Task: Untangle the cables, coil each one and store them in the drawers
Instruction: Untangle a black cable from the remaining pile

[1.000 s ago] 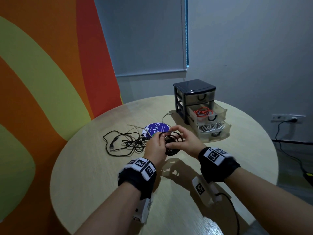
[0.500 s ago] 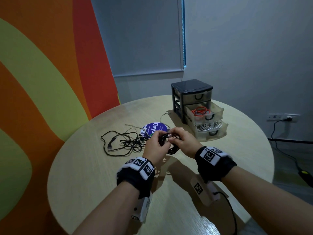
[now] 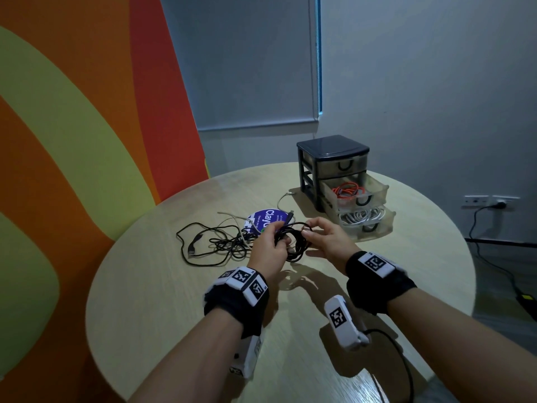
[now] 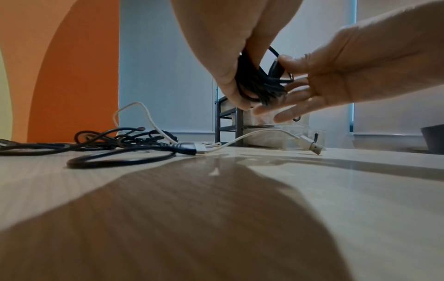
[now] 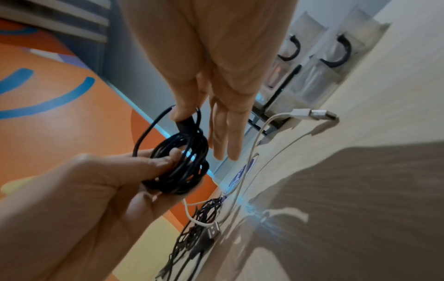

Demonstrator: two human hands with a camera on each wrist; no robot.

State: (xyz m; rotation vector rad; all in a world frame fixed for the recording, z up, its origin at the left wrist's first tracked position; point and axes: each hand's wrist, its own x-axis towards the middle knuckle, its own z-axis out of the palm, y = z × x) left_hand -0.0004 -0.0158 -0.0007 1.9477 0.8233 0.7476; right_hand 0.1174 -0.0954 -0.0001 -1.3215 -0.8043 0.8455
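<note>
A black cable coil [image 3: 294, 245] hangs just above the round table [image 3: 162, 289], held between both hands. My left hand [image 3: 277, 242] grips one side of the coil [image 5: 182, 161], with the fingers hooked through the loops. My right hand [image 3: 308, 233] pinches the plug end [image 5: 184, 122] of that cable between thumb and forefinger, while its other fingers [image 5: 225, 133] are stretched out straight. Black and white cables lie in a tangle [image 3: 220, 242] on the table to the left. The drawer unit [image 3: 334, 158] stands behind, its two lower drawers pulled out.
The middle drawer holds a red cable [image 3: 348, 189], the bottom one a white cable [image 3: 361, 216]. A round blue disc [image 3: 263, 221] lies under the cables. A loose white cable's USB plug [image 4: 310, 145] lies near the unit. A wall socket with a cord [image 3: 499, 203] is at far right.
Both hands have stayed at the black coil. The right hand has shifted slightly right and now holds the plug end at the top of the coil.
</note>
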